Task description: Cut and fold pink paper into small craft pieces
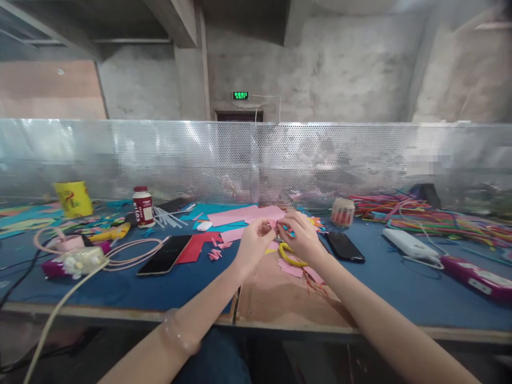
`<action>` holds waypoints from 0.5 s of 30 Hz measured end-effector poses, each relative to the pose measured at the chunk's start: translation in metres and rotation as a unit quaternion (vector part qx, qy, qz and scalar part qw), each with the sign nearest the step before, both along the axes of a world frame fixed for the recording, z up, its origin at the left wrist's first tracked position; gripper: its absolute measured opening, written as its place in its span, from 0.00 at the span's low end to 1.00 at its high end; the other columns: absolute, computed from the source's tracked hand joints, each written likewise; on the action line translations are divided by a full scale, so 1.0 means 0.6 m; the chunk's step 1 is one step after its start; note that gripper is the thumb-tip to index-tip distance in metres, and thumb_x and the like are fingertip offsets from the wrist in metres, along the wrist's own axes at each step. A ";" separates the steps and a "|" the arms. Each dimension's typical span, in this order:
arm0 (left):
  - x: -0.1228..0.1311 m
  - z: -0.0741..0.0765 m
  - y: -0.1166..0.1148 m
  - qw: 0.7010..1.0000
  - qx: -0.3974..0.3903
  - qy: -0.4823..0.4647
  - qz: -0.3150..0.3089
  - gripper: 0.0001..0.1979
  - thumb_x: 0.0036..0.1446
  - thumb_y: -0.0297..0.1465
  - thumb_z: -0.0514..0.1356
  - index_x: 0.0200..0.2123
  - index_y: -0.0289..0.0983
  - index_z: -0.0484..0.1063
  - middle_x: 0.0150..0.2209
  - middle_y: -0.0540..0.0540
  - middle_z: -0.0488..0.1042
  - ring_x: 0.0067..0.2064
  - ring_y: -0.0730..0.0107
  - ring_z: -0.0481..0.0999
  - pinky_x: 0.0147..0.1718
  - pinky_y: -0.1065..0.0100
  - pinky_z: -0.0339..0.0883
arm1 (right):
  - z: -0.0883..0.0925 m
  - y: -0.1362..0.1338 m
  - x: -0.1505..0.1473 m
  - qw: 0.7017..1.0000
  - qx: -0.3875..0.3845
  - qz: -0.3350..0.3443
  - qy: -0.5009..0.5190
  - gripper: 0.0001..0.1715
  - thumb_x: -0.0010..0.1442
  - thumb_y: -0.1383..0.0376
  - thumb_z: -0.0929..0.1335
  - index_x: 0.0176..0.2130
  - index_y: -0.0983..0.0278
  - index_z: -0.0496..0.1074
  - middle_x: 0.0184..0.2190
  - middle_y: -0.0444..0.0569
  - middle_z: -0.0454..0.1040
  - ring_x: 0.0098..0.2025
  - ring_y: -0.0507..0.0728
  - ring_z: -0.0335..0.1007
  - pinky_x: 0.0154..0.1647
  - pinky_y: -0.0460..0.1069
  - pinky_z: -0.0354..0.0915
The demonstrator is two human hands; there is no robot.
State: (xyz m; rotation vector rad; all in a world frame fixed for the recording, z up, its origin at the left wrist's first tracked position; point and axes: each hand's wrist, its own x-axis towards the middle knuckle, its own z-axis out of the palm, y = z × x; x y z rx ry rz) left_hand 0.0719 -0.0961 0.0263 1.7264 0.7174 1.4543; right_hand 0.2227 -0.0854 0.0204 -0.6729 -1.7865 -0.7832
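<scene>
Above the wooden part of the table, my left hand [257, 238] and my right hand [301, 233] meet fingertip to fingertip. Both pinch a small piece of pink paper [273, 222], mostly covered by the fingers. Just below my right hand lies a yellow loop [291, 257], which looks like scissor handles. Pink paper scraps [290, 269] are scattered around it. Several small folded pink paper pieces [215, 254] sit to the left of my left hand. Behind them are pink paper sheets [229, 215] and red paper [192, 253].
A phone [165, 255] lies left, another phone [345, 246] right. Further out are a red-capped bottle [143, 208], a yellow can [73, 199], a jar [343, 212], a white power bank [410, 243], and coloured strands [400, 208]. Cables and a power strip [76, 263] occupy the left. A perforated metal screen [180, 160] stands behind.
</scene>
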 end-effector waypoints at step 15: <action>0.032 0.008 0.031 0.998 0.048 0.028 0.006 0.03 0.49 0.29 0.58 0.28 0.35 0.67 0.24 0.51 0.67 0.29 0.73 0.69 0.30 0.71 0.62 | 0.006 0.010 0.023 0.998 -0.052 -0.038 0.029 0.04 0.60 0.67 0.62 0.35 0.63 0.67 0.34 0.52 0.69 0.38 0.57 0.65 0.39 0.52 0.62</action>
